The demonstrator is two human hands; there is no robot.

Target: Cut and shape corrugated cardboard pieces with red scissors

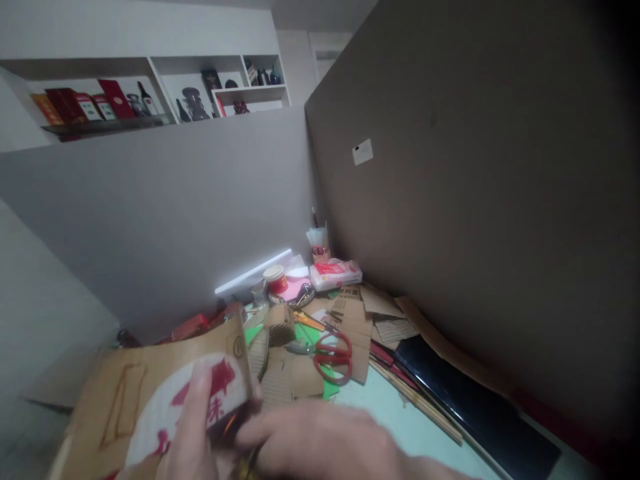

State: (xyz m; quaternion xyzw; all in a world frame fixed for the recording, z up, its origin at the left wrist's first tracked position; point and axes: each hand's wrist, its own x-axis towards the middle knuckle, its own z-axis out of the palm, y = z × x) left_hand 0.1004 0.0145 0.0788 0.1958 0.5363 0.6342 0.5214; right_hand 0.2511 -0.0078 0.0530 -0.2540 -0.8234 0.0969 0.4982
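My left hand (193, 433) grips a large piece of brown cardboard (130, 393) printed with a white patch and red characters, thumb pressed on its face. My right hand (320, 443) is at the cardboard's right edge, fingers curled near something small and orange that I cannot make out. Both hands sit at the bottom of the view and are blurred.
Red-handled scissors (333, 358) lie on cardboard scraps (350, 320) over a green mat. A tissue pack (336, 273), a small tub (274, 275) and a pen cup stand at the corner. Wooden strips (415, 397) and a black board lie right. Grey partitions enclose the desk.
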